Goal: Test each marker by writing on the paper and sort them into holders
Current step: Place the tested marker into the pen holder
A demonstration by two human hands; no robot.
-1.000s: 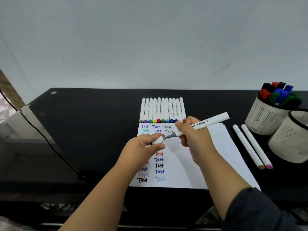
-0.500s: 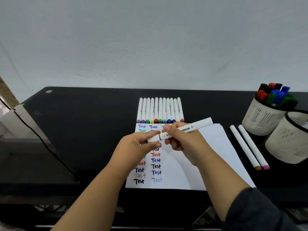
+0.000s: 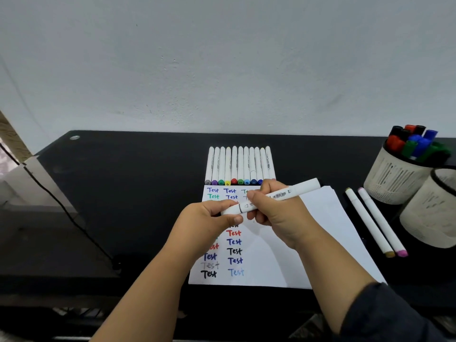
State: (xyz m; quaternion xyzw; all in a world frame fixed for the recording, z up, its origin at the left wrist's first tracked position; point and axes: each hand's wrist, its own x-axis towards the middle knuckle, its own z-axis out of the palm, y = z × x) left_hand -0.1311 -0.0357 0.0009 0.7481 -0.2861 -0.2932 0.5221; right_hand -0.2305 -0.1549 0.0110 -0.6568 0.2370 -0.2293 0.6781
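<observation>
A white marker (image 3: 283,195) lies slanted above the white paper (image 3: 318,233), capped, held by both hands. My left hand (image 3: 209,219) pinches its capped left end; my right hand (image 3: 276,213) grips the barrel near the middle. The paper carries several coloured "Test" words in columns. A row of several white markers (image 3: 239,166) with coloured ends lies side by side at the paper's far edge. Two more white markers (image 3: 372,220) lie on the table right of the paper. A white holder (image 3: 392,181) with coloured markers and a second white holder (image 3: 429,218) stand at the right.
The black table (image 3: 128,193) runs to a grey wall behind. A black cable (image 3: 69,213) crosses its left side. A sheet of glass or light panel leans at the far left edge.
The grey tip was bare a second ago, with the cap in my left hand. The cap now sits on the marker, and both hands hold it slightly lower over the paper.
</observation>
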